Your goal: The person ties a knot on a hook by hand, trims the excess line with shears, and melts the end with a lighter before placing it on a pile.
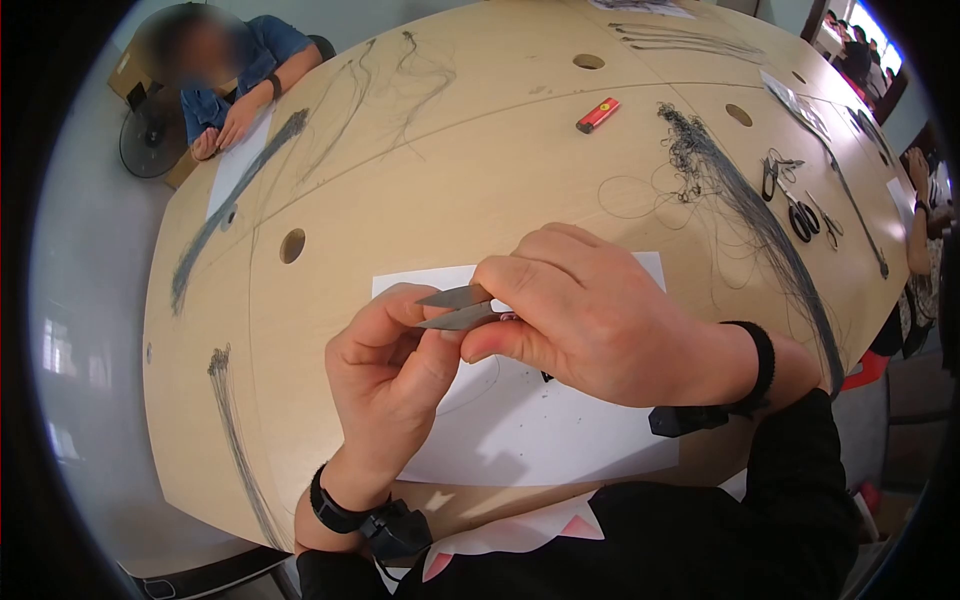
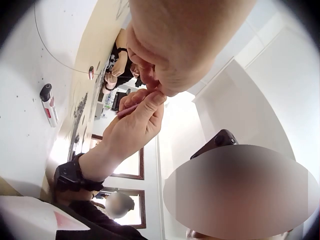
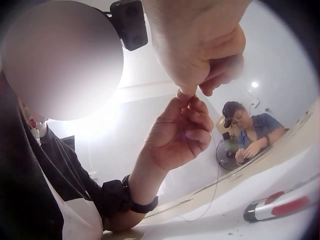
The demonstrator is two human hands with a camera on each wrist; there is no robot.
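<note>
Looks midway through some fiddly fingertip work, judging by the pose. Got the two-bladed tool [image 1: 460,297] gripped in the right hand [image 1: 600,320], thumb and fingers tight around it, blades a bit apart, in the middle of the frame and pointing left over the white sheet [image 1: 620,455]. Left hand [image 1: 385,380] pinching too, thumb to fingertips right by the blades, seemingly on a fine strand [image 3: 217,182]. Too small to tell for sure. Can't see any finished piece, just dark specks on the sheet. Probably plenty to go, going by the tangled dark bundle [image 1: 735,180] at upper right and the smaller bundle [image 1: 235,440] at lower left, but can't tell finished from unworked.

As for edges, pretty close to the front one at bottom centre, so would keep the elbows careful. Probably roomiest up and to the left, over the bare wood of the surface [image 1: 500,180], short of the round hole [image 1: 292,246]. Tighter to the right, with loose loops off the big bundle and then the scissors [image 1: 803,220]. Also worth minding the marker [image 2: 52,111] on the sheet, under the hands. Red lighter [image 1: 598,115] well apart, up top.
</note>
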